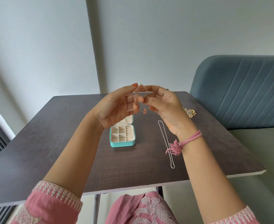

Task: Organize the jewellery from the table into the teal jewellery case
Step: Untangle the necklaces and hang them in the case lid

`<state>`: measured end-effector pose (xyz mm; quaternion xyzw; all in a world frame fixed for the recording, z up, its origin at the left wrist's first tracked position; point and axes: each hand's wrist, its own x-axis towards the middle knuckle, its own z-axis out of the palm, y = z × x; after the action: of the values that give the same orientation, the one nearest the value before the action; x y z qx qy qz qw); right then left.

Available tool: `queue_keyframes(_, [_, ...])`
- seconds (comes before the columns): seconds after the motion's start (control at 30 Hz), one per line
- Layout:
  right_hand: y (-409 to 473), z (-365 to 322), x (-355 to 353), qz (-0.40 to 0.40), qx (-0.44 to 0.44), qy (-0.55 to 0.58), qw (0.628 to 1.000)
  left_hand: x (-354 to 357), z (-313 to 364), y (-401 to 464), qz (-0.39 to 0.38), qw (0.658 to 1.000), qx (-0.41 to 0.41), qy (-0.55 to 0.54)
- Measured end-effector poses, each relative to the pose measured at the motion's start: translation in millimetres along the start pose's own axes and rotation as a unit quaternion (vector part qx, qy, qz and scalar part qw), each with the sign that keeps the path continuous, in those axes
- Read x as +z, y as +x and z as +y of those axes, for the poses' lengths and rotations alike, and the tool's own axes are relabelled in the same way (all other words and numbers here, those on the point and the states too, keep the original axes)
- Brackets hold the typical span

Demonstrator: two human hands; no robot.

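Both hands are raised above the dark wood-grain worktop [52, 143], palms turned toward the camera, working a thin rose-gold chain [137, 94] between them. Left hand [115, 107] has its fingers curled, with the chain draped over the fingertips and running down past them; the forefinger with its orange-painted nail points toward 2 o'clock. Right hand [167, 109] pinches the same chain between thumb and curled fingers, and a ring sits on one raised finger. A small pendant [145, 110] dangles from the chain in the gap between the two palms.

Below the left hand, at the centre of the worktop, the teal jewellery case [122, 136] lies open, its lid standing up at 12 o'clock and partly hidden by the wrist. Its cream lining shows square compartments on one side and ring rolls on the other.

At 3 o'clock from the case a silver chain [166, 143] lies stretched out in a long loop on the worktop, passing under the right wrist, which wears a pink thread band with a tassel [181, 145]. At 1 o'clock, near the worktop's far edge, a gold-coloured cluster of jewellery [189, 112] peeks out behind the right hand. A blue padded chair [239, 91] stands beyond.
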<state>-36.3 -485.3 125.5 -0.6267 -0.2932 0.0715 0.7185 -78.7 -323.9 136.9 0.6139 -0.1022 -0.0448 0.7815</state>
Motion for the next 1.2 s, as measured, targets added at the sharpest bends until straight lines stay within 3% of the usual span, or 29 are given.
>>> queue_keyframes(0.63, [-1, 15, 2, 0.025, 0.024, 0.009, 0.999, -6, -1, 1, 0.013, 0.994, 0.018, -0.108])
queue_keyframes(0.83, [0, 19, 2, -0.004, 0.025, 0.009, 1.000, -4, -5, 1, 0.014, 0.998, 0.013, -0.054])
queue_keyframes(1.2, [21, -15, -12, -0.040, -0.042, -0.171, 0.984, -14, -12, 1, 0.006, 0.999, 0.009, -0.034])
